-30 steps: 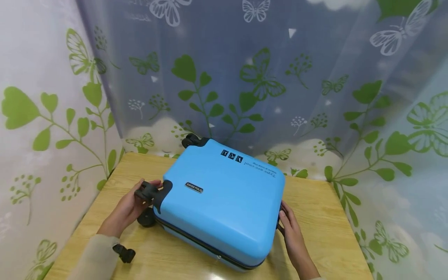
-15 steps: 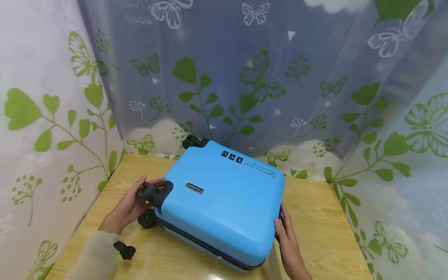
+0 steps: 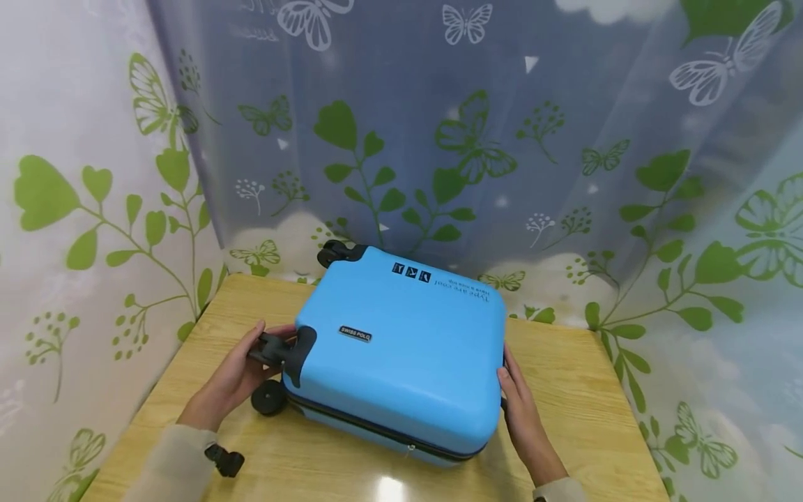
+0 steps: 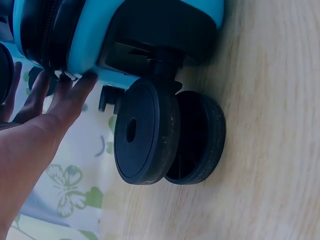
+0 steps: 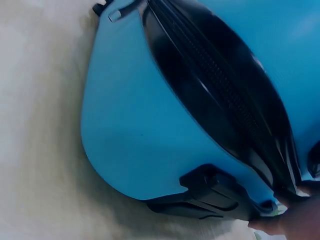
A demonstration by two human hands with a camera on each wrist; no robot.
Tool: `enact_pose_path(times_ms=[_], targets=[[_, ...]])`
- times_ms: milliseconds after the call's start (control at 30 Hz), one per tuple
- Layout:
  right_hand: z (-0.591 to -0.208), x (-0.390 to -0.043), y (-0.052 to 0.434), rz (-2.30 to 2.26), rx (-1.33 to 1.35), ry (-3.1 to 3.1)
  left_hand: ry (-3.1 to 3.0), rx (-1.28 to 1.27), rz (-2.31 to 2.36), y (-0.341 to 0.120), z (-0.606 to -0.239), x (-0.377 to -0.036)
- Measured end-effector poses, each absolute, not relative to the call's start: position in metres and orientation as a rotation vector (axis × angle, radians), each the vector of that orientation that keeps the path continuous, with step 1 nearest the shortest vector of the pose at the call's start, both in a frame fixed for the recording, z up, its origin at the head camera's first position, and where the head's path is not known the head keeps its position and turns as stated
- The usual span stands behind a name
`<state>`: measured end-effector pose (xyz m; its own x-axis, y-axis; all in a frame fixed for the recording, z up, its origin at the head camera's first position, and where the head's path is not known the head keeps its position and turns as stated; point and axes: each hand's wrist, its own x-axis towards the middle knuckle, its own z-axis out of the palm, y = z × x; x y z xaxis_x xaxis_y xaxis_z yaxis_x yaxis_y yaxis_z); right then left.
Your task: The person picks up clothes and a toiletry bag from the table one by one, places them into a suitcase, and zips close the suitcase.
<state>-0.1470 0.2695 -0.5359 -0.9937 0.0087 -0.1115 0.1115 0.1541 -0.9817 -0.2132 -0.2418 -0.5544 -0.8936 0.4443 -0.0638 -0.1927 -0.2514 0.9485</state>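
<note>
A light blue hard-shell suitcase (image 3: pixel 401 348) lies flat on a wooden table, a small nameplate (image 3: pixel 355 334) on its upper face. Black double wheels jut from its left end. My left hand (image 3: pixel 235 380) is at that end, behind the near upper wheel (image 3: pixel 270 348); in the left wrist view its extended fingers (image 4: pixel 75 97) touch the shell near the zipper. Another wheel (image 4: pixel 147 132) stands close to the tabletop there. My right hand (image 3: pixel 522 411) rests against the right end beside a black handle (image 5: pixel 215 192). Its fingertips are partly out of sight.
The wooden table (image 3: pixel 583 397) extends on both sides of the suitcase. Curtains (image 3: pixel 401 125) printed with leaves and butterflies enclose it at the back and sides. A black strap end (image 3: pixel 226 461) hangs at my left wrist.
The suitcase has turned slightly counterclockwise as seen from above, its near right corner moving away from me. Both hands stay at its ends, and my right hand has shifted a little along the side.
</note>
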Motion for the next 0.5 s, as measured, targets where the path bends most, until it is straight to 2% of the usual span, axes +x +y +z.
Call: enact_pose_path(times_ms=[500], targets=[[-0.539, -0.200, 0.296, -1.932, -0.145, 2.294, 1.743, 0.356, 2.136, -0.229, -0.555, -0.199]])
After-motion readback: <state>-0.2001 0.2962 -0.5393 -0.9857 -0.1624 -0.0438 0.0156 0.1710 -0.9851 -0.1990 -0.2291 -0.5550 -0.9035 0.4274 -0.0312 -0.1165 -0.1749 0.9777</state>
